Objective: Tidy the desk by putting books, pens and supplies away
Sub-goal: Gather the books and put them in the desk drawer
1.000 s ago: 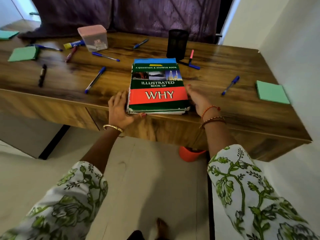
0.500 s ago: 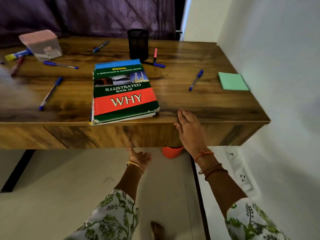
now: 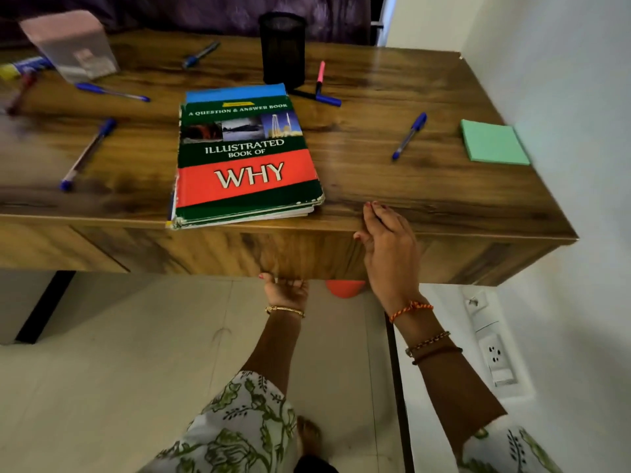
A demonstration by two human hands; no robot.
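left hand (image 3: 286,291) hooks fingers under the wooden drawer front (image 3: 300,254) directly below the green-and-red illustrated book stack (image 3: 244,158); right hand (image 3: 389,247) rests flat, empty, on the desk edge beside it.

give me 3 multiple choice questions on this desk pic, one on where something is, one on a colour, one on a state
1. Where is the left hand?
A. on the book
B. at the bottom edge of the desk front
C. in the pen cup

2. What colour is the notepad?
A. green
B. yellow
C. white

3. What state is the book in?
A. open
B. standing upright
C. closed, lying flat

Answers:
1 B: its fingers curl under the desk front panel.
2 A: the pad near the right edge is mint green.
3 C: the cover faces up, title showing, nothing holding it; the right hand rests on the desk edge beside it.
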